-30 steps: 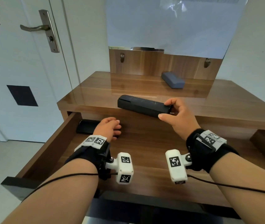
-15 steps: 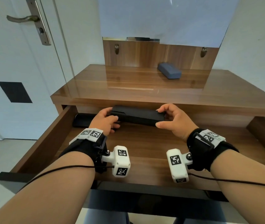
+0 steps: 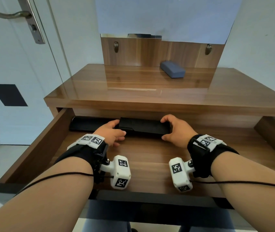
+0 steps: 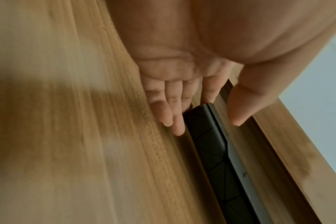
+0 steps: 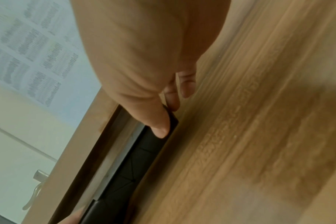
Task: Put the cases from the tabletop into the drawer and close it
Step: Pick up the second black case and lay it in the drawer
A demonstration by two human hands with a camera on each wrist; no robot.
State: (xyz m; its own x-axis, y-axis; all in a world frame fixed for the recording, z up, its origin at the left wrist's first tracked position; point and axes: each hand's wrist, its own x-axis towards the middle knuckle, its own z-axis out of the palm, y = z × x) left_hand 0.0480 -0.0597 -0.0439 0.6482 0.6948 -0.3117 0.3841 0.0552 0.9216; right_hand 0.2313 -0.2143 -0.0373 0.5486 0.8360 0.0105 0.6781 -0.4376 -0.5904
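Note:
A long black case (image 3: 143, 127) lies at the back of the open drawer (image 3: 38, 148), to the right of a second black case (image 3: 86, 125). My right hand (image 3: 165, 129) pinches its right end; in the right wrist view the thumb (image 5: 159, 125) presses the case (image 5: 142, 151) from above with fingers behind. My left hand (image 3: 118, 131) is at the left end. In the left wrist view my left hand (image 4: 207, 125) brackets the case (image 4: 207, 144), with straight fingers (image 4: 178, 121) against its near side and the thumb just off the far side. A blue-grey case (image 3: 172, 69) remains on the tabletop (image 3: 133, 91).
The wooden drawer floor (image 3: 150, 156) in front of the cases is bare. The drawer's dark front edge (image 3: 150, 196) is near my body. A white door (image 3: 16, 64) stands left, and a wooden back panel with two hooks (image 3: 115, 46) rises behind the tabletop.
The black case came down from the tabletop's front edge into the back of the drawer. My left hand moved from the drawer floor to the case's left end.

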